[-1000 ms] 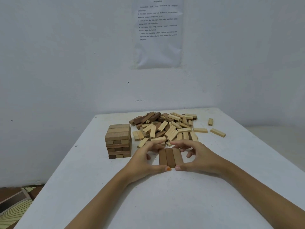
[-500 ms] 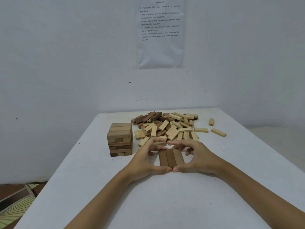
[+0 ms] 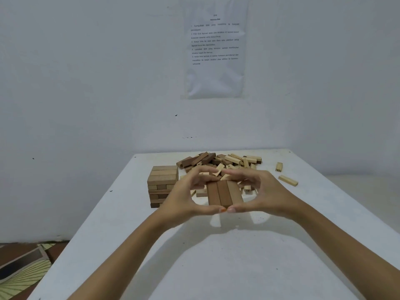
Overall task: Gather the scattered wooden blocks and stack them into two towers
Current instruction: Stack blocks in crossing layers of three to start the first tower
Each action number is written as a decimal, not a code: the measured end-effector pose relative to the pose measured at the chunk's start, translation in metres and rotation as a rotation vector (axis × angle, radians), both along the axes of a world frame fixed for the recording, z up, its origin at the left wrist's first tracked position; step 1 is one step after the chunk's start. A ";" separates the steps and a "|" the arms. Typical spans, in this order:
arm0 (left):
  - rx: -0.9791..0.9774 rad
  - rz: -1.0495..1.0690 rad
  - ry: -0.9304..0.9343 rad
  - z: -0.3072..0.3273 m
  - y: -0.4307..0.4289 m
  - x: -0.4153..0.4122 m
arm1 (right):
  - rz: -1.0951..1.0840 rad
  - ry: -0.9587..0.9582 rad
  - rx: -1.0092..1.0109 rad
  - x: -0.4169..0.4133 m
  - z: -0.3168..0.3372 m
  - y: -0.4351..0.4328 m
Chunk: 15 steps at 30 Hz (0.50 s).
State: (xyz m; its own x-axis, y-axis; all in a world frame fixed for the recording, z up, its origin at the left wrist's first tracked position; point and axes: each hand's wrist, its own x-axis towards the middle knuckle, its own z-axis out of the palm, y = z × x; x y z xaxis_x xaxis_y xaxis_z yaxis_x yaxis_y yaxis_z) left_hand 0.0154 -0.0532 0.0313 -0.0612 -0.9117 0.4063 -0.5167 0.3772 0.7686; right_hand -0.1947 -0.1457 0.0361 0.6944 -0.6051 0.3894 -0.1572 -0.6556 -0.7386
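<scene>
Three brown wooden blocks (image 3: 224, 192) lie side by side as one flat row, held above the white table (image 3: 216, 267) with a shadow under them. My left hand (image 3: 184, 195) and my right hand (image 3: 266, 193) grip the row together, thumbs at its near end and curled fingers at its far end. A short tower (image 3: 163, 180) of stacked blocks stands just left of my left hand. Behind the hands lies a loose pile of light and dark blocks (image 3: 225, 161), partly hidden by my fingers.
Two stray light blocks lie right of the pile, one lying flat (image 3: 287, 180) and one further back (image 3: 279, 166). A printed sheet (image 3: 215, 50) hangs on the wall behind. A patterned mat (image 3: 19, 271) shows on the floor at lower left.
The row of three brown blocks, which lay on the table between my hands, has come up off the surface in both hands.
</scene>
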 end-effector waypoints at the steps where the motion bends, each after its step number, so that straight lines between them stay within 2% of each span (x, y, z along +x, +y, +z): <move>1: -0.016 -0.001 -0.014 0.006 0.001 0.003 | 0.004 -0.009 -0.015 0.004 0.005 0.001; 6: -0.058 0.023 -0.064 0.036 0.007 0.025 | 0.020 -0.041 -0.085 0.030 0.032 0.003; 15: -0.008 0.078 -0.068 0.062 0.007 0.081 | 0.028 -0.038 -0.070 0.093 0.047 -0.006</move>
